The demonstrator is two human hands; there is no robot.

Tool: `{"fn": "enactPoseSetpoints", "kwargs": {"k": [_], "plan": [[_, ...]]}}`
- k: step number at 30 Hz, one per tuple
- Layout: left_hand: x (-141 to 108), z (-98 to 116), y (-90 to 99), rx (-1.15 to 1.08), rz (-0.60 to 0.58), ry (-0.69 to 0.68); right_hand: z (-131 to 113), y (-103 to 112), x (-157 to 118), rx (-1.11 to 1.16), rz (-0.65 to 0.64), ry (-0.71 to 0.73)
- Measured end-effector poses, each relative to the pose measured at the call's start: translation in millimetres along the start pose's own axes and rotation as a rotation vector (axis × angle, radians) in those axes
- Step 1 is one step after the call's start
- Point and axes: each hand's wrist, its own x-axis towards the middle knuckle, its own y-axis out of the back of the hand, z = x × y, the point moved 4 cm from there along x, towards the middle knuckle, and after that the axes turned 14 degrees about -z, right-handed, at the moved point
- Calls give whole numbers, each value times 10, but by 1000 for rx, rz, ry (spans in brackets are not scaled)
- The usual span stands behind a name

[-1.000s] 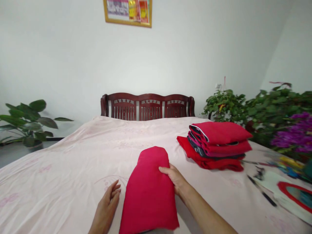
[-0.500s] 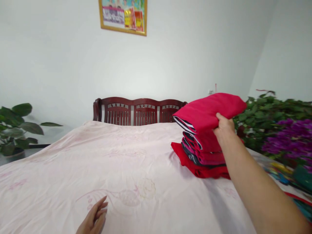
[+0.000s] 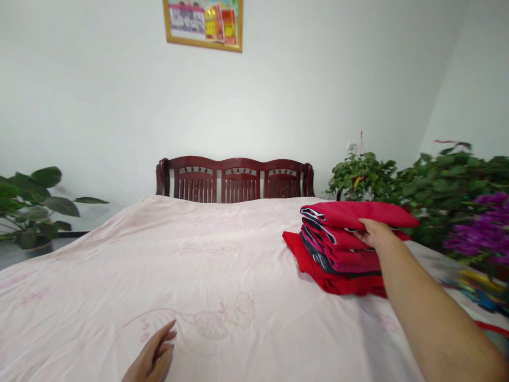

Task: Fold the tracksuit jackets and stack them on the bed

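A stack of folded red and magenta garments (image 3: 338,249) lies on the pale pink bedspread (image 3: 119,297) towards the right, with dark trim showing along its folds. A bright red cloth (image 3: 306,254) forms its lowest layer. My right hand (image 3: 376,234) is at the stack's near side, its fingers tucked under the edge of the top folded red garment (image 3: 353,213). Whether the fingers grip that cloth is hidden. My left hand (image 3: 153,354) rests on the bedspread at the bottom edge of the view, touching nothing else, its fingers slightly apart.
A dark wooden headboard (image 3: 234,179) closes the bed's far end. Green leafy plants (image 3: 437,185) and purple flowers (image 3: 477,228) stand beyond the right edge, with colourful items (image 3: 477,297) lying lower right. A potted plant (image 3: 35,212) stands on the left.
My right hand has lowered the top red garment from a raised position onto the stack. The earlier folded red cloth near the bed's middle now sits on the stack. My left hand barely moved.
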Motion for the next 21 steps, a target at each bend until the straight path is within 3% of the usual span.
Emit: {"fn": "enactPoseSetpoints", "kwargs": {"k": [3, 7, 11, 14, 17, 21], "plan": [[12, -34, -26, -5, 12, -10, 86, 46, -121, -3, 6, 47], [-24, 59, -48, 3, 61, -45, 303, 206, -480, 55, 139, 175], [-63, 216, -50, 107, 57, -111, 885, 320, -1021, 92, 128, 135], [-94, 331, -54, 384, 79, -146, 1509, 268, -1450, 33, -30, 25], [-124, 401, -90, 669, 114, -73, 2070, 79, -1821, -241, -287, -74], [-148, 470, -163, 846, 88, 11, 2496, -160, -2163, -577, -517, -46]]}}
